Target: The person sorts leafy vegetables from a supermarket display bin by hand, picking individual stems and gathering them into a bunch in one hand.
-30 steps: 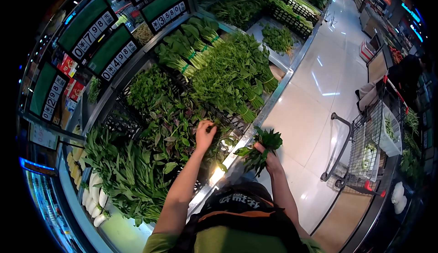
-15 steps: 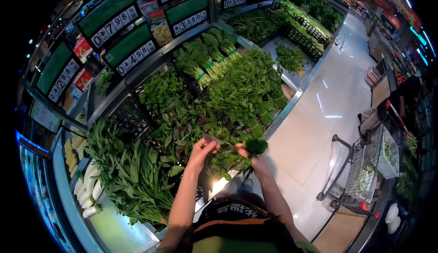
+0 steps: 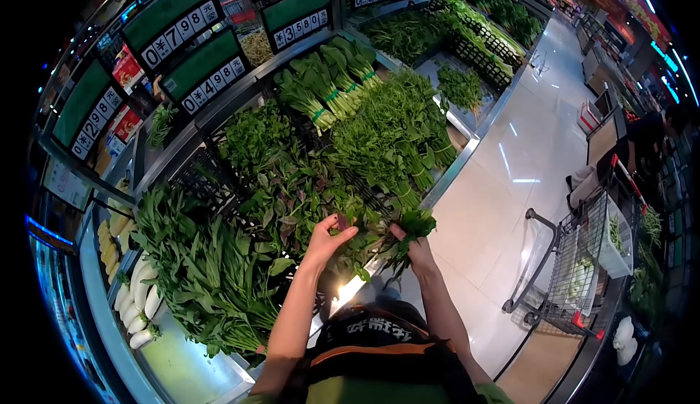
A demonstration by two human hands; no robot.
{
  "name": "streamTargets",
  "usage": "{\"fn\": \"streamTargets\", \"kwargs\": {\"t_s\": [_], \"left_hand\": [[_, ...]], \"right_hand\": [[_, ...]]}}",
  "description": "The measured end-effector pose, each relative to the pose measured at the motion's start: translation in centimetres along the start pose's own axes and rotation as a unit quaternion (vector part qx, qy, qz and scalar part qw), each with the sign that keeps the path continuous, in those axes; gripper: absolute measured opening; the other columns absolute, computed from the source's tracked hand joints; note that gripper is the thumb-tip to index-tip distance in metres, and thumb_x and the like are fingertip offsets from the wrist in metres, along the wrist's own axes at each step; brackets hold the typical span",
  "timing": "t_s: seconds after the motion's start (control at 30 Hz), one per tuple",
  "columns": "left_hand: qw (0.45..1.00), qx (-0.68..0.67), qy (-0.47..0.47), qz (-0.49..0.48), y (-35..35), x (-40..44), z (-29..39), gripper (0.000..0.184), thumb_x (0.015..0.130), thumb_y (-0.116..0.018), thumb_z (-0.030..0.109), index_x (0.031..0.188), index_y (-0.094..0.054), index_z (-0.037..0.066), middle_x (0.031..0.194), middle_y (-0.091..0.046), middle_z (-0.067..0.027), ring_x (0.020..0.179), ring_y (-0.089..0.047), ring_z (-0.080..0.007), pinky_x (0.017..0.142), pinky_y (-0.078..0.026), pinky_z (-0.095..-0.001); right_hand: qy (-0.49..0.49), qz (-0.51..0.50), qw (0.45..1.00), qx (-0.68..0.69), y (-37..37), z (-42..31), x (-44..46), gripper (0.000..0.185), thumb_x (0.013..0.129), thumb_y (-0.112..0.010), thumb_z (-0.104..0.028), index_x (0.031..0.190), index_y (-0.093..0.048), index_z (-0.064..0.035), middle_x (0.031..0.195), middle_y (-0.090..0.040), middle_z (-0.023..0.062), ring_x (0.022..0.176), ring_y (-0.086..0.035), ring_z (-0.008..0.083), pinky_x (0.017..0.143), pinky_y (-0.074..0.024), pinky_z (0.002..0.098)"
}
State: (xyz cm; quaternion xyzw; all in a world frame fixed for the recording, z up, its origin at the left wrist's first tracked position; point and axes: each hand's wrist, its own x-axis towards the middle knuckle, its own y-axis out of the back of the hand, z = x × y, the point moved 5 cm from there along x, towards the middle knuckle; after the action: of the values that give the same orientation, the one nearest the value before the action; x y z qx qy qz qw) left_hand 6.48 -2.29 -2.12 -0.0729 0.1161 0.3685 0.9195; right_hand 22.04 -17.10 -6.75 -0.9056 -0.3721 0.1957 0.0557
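My left hand [image 3: 327, 243] pinches a small purplish leaf [image 3: 342, 222] between thumb and fingers, over the front of the vegetable stand. My right hand [image 3: 413, 245] is closed around the stems of a small bunch of leafy greens [image 3: 419, 223], whose dark leaves stick out past the fingers. Between and behind the hands lies a loose pile of purple-green leafy vegetables [image 3: 292, 196]. Tied bundles of fine-leaved greens [image 3: 386, 130] lie just beyond my right hand. To the left of my left arm spreads a heap of long-leaved greens [image 3: 208, 273].
White radishes [image 3: 138, 294] lie at the left. Banded leafy bunches [image 3: 328, 87] sit at the back below price signs [image 3: 211, 79]. The stand's metal edge [image 3: 456, 171] borders a tiled aisle [image 3: 488, 207]. A shopping cart [image 3: 576, 280] stands right, near a bending person [image 3: 649, 138].
My right hand has turned and shifted slightly right with the bunch, which now shows more leaves. My left hand has moved a little right, still pinching a leaf. The view has shifted slightly.
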Motion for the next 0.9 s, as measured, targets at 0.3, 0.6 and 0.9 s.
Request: {"fn": "streamTargets", "kwargs": {"t_s": [0.3, 0.6, 0.9], "left_hand": [[0.929, 0.315, -0.190, 0.031, -1.1, -0.9, 1.1, 0.057, 0.071, -0.067, -0.002, 0.126, -0.056, 0.011, 0.096, -0.061, -0.0097, 0.090, -0.057, -0.0272, 0.082, -0.046, -0.0344], [0.796, 0.537, -0.276, 0.040, -4.2, -2.2, 1.2, 0.058, 0.067, -0.060, -0.006, 0.123, -0.051, 0.003, 0.105, -0.063, -0.0144, 0.098, -0.057, -0.0309, 0.082, -0.044, -0.0404], [0.993, 0.058, -0.036, -0.101, -3.2, 0.0, -2.8, 0.068, 0.082, -0.056, -0.006, 0.145, -0.032, 0.004, 0.089, -0.043, 0.0022, 0.088, -0.044, -0.0090, 0.084, -0.035, -0.0185]], "right_hand": [[0.142, -0.044, 0.986, -0.076, -0.9, -2.7, -1.6, 0.031, 0.083, -0.071, -0.022, 0.107, -0.066, -0.0032, 0.099, -0.064, 0.0047, 0.093, -0.058, 0.0156, 0.082, -0.0453, 0.0300], [0.136, -0.128, 0.961, -0.203, -4.8, -3.5, -0.9, 0.029, 0.085, -0.068, -0.020, 0.105, -0.065, 0.0007, 0.097, -0.064, 0.0069, 0.090, -0.057, 0.0160, 0.079, -0.0448, 0.0303], [0.086, -0.057, 0.988, -0.119, -1.8, -1.1, 0.9, 0.023, 0.084, -0.067, -0.014, 0.101, -0.064, 0.0003, 0.093, -0.067, 0.0102, 0.086, -0.062, 0.0200, 0.077, -0.0482, 0.0338]]}}
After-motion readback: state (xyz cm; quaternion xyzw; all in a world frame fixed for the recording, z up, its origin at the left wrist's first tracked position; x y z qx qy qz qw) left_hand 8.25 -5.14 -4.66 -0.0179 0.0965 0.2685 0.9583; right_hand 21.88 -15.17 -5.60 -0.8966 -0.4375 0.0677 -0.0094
